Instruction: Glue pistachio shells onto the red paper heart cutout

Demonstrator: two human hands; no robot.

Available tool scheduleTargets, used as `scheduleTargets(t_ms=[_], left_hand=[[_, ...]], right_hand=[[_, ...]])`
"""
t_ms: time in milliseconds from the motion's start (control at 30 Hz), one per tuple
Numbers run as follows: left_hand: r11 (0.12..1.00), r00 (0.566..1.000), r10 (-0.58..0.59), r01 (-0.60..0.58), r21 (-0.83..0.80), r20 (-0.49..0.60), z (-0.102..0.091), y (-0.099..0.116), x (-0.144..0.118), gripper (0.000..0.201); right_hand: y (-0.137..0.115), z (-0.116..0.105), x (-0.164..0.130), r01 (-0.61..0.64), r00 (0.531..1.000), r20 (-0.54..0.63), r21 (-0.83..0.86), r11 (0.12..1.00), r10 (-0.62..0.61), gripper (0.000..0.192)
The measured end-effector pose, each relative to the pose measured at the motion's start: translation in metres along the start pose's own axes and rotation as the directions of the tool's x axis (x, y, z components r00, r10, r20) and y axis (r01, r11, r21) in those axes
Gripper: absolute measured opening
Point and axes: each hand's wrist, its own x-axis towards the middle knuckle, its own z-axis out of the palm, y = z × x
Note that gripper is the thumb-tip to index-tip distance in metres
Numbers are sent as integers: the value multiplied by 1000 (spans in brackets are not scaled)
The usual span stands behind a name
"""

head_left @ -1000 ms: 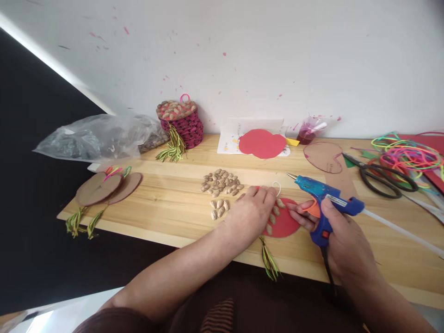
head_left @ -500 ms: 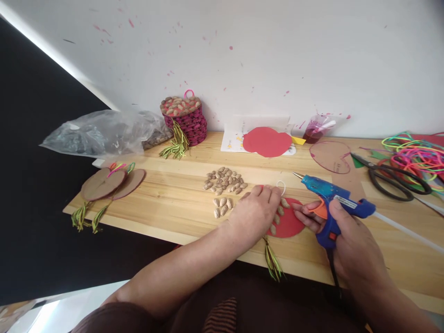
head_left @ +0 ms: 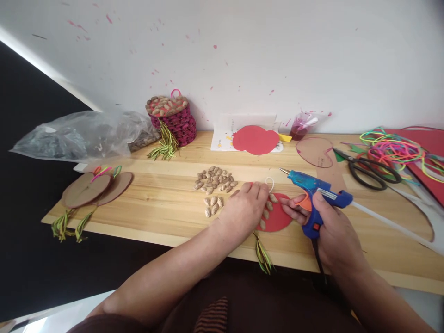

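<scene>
Pressing down flat with the left hand (head_left: 248,208) on the red disc (head_left: 279,221) near the table's (head_left: 166,203) front edge, fingers spread over peanut shells (head_left: 266,214) already stuck there. Gripping the blue glue gun (head_left: 314,192) in the right hand (head_left: 329,229), fingers closed around the handle, nozzle raised off the disc. Better keeping fingertips clear of fresh glue. Showing a white loop at the disc's far side, a green tassel (head_left: 262,255) hanging over the front edge.
</scene>
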Motion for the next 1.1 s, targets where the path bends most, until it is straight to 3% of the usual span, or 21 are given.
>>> scheduleTargets(t_ms=[333, 567, 667, 767, 833, 900, 967, 1100], left_hand=[[1000, 1000, -14, 14, 7, 25, -2, 1, 3, 25], [999, 999, -31, 31, -40, -8, -3, 2, -1, 29], [986, 998, -7, -4, -167, -66, -1, -5, -7, 41], [946, 978, -87, 21, -324, -190, -4, -24, -13, 50], [941, 942, -173, 73, -329, -288, -10, -41, -16, 44], [942, 933, -257, 185, -280, -250, -18, -59, -16, 28], [945, 952, -290, 268, -190, -99, -25, -72, -14, 20], [950, 953, -297, 301, -87, 58, -29, -78, -4, 23]], right_hand=[[0, 2, 0, 26, 1000, 7, 26, 999, -26, 32], [2, 0, 1, 66, 996, 62, 38, 997, -68, 40], [3, -1, 2, 67, 995, 72, 59, 996, -71, 42], [4, -1, 3, 61, 995, 79, 85, 994, -68, 42], [4, -2, 3, 59, 995, 78, 93, 994, -66, 43], [4, -2, 2, 54, 995, 76, 96, 994, -61, 44], [5, -3, 3, 49, 995, 76, 103, 993, -57, 45], [5, -4, 3, 41, 996, 78, 117, 992, -50, 46]])
